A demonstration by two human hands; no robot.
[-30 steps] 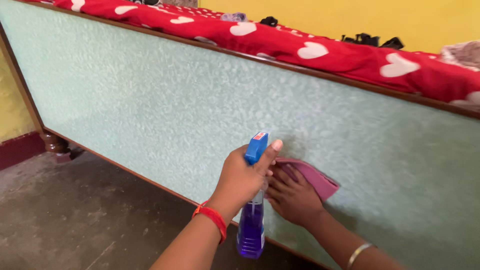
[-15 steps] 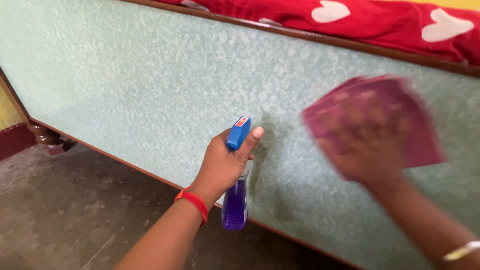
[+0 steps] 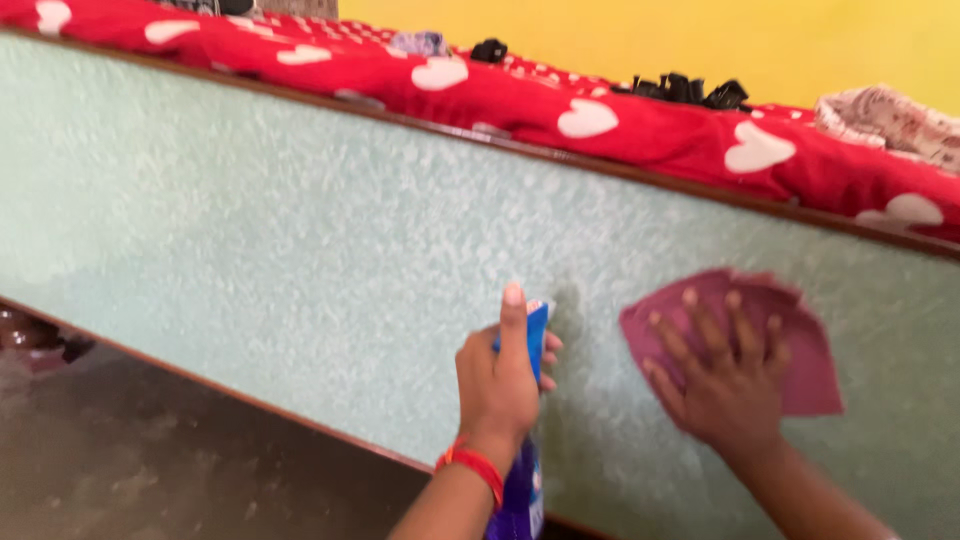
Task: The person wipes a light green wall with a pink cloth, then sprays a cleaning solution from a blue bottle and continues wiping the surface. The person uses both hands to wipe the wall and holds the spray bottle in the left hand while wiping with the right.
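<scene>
The maroon cloth (image 3: pixel 790 345) lies flat against the pale green panel (image 3: pixel 300 260), right of centre, just below the wooden top rail (image 3: pixel 640 172). The right hand (image 3: pixel 725 385) presses it, fingers spread. The left hand (image 3: pixel 500 385), lower centre, grips a blue spray bottle (image 3: pixel 522 495). Bare panel extends left; floor (image 3: pixel 150 470) at lower left.

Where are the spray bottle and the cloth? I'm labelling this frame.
spray bottle (image 3: pixel 536 330), head view, on its blue spray head.
cloth (image 3: pixel 810 375), head view, on the bare part right of the fingers.
</scene>
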